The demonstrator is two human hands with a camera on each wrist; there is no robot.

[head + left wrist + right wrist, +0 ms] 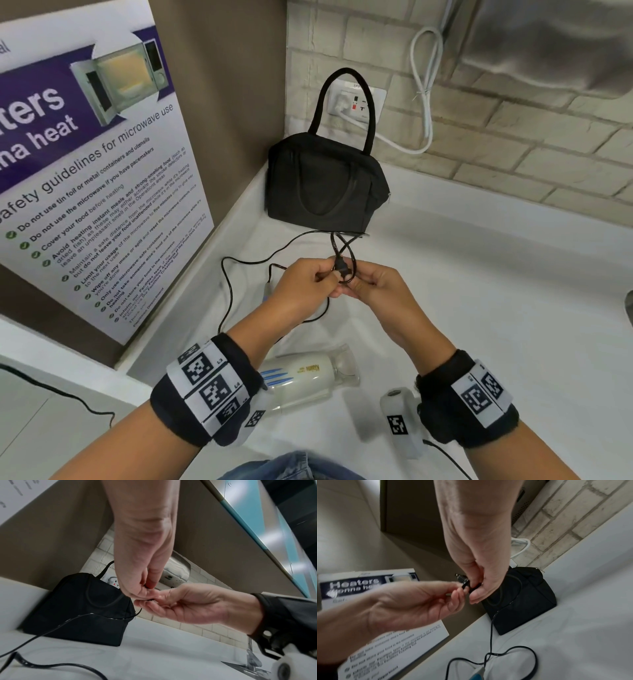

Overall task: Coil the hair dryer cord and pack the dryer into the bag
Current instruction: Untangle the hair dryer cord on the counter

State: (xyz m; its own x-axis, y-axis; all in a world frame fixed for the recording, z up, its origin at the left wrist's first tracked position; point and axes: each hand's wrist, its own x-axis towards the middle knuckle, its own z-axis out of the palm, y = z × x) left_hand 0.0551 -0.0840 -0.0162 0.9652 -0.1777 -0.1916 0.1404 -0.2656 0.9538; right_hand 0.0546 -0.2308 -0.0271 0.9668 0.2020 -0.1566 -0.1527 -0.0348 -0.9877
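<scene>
Hands meet above the counter (479,274): your left hand (301,284) and right hand (373,291) both pinch the black cord (226,291) near its plug (342,270), likely starting a loop; hair dryer (301,377) lies below, black bag (325,185) stands zipped behind

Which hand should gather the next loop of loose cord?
Probably the left hand: the slack cord trails on its side of the counter, while the right hand pinches the started loops beside the plug.
</scene>
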